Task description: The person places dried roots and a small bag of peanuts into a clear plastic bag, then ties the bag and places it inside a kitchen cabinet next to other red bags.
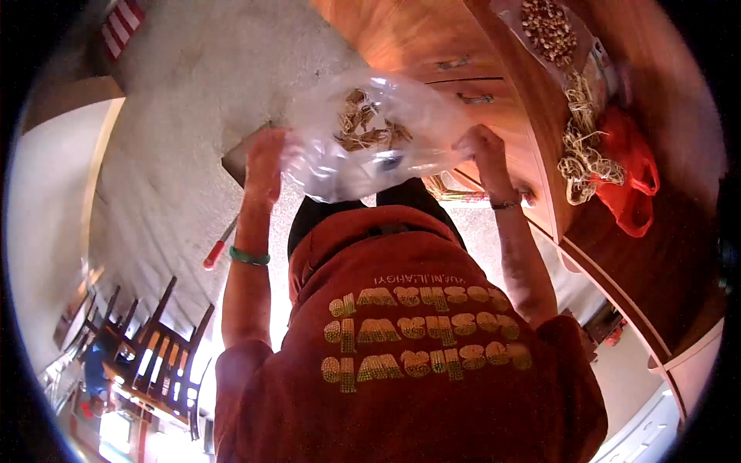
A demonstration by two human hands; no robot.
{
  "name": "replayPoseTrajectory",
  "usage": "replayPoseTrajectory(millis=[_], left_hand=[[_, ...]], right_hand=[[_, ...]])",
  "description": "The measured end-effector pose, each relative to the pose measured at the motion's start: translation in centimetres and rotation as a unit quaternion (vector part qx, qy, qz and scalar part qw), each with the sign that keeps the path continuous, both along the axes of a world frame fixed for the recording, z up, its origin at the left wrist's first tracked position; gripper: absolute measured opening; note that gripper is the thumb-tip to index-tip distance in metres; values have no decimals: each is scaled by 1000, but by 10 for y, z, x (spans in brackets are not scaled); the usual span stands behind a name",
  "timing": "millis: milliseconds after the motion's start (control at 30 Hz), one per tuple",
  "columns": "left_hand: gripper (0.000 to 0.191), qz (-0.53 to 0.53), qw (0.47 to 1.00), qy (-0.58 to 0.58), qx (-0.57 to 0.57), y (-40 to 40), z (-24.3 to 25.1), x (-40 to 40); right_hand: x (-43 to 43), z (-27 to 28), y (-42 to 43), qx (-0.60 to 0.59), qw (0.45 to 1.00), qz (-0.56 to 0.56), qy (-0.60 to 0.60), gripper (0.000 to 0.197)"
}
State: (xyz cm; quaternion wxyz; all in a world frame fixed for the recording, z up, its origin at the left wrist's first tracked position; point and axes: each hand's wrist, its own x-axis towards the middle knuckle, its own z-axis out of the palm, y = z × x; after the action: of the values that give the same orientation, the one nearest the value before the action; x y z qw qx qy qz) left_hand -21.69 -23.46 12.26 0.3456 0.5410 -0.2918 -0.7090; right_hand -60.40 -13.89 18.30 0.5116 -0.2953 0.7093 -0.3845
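A clear plastic bag (330, 173) is stretched between my two hands in front of my waist. My left hand (269, 159) grips its left edge, with a green bangle on that wrist. At the opposite edge, my right hand (485, 147) pinches the plastic between its fingers; a dark band circles the wrist. Dry, straw-coloured stalks (362, 124) show in the middle of the bag, apparently inside it.
To the right, a wooden cabinet top (683, 243) carries a bag of small brown and pale pieces (550, 32), a bundle of dried fibrous strands (582, 150) and a red plastic bag (628, 168). Metal drawer handles (474, 98) face me. A red-handled tool (214, 256) and a dark wooden chair (165, 341) are leftward.
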Motion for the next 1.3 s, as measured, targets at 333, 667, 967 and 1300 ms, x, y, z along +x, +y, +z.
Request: replayPoseTrajectory(millis=[333, 667, 967, 1300], left_hand=[[51, -219, 957, 10, -190, 6, -27, -17], [47, -393, 919, 22, 37, -35, 91, -124], [60, -366, 902, 217, 73, -14, 127, -174], [62, -250, 924, 209, 202, -7, 162, -182]], right_hand=[[-1, 26, 19, -102, 992, -64, -22, 12], [-44, 75, 47, -24, 943, 49, 328, 19], [-162, 136, 65, 61, 657, 1, 751, 43], [-208, 165, 79, -131, 837, -77, 526, 41]])
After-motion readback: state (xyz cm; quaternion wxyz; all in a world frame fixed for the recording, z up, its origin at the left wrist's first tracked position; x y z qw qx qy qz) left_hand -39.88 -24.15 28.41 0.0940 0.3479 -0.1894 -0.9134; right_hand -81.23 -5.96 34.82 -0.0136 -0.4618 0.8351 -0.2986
